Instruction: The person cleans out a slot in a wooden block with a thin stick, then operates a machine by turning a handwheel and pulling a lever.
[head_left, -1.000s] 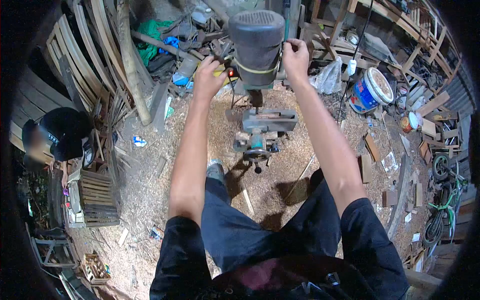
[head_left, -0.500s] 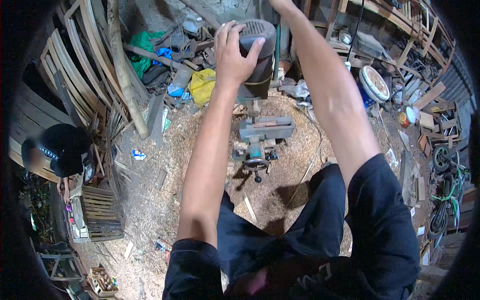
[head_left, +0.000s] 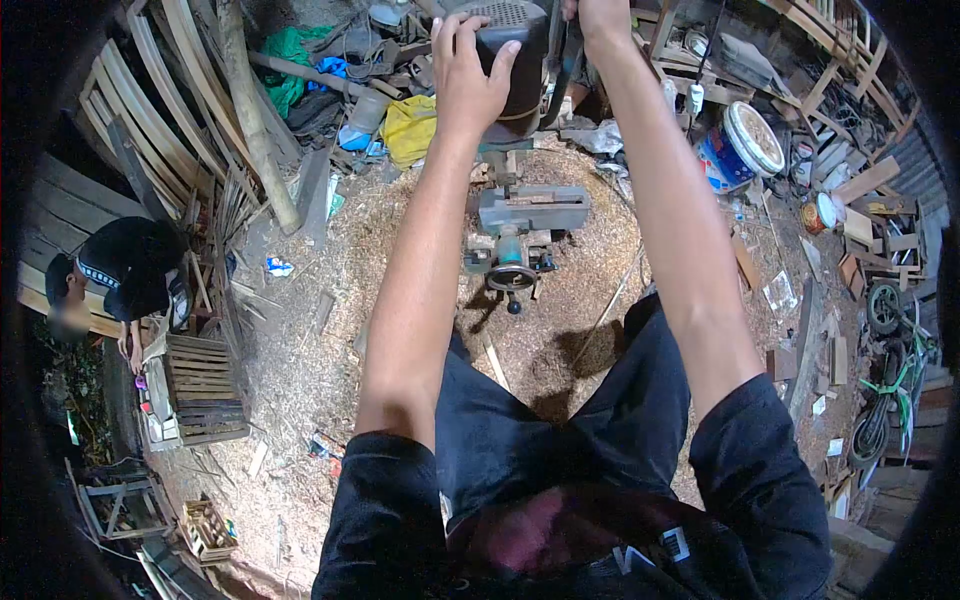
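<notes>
My left hand point(head_left: 470, 85) lies against the dark motor housing point(head_left: 520, 75) of a standing machine, its fingers spread near the perforated top and the thumb apart. At the top edge, my right hand point(head_left: 602, 18) is raised beside the housing with fingers curled, partly cut off by the frame; what it grips I cannot make out. Below the housing is the machine's grey metal work table point(head_left: 533, 208), a vise-like block. A round handwheel point(head_left: 510, 278) with a knob sits at its front, between my knees.
Wood shavings point(head_left: 300, 370) cover the floor. To the left, another person point(head_left: 125, 270) bends beside a slatted wooden crate point(head_left: 205, 390). Curved wood pieces point(head_left: 150, 110) lean behind. At right stand a bucket point(head_left: 740, 150) and a small bicycle point(head_left: 885, 380). A yellow sack point(head_left: 408, 130) lies behind.
The view has tilted down a little, so the housing sits higher in the frame. My right hand has come lower into view beside the housing. My left hand stays on the housing.
</notes>
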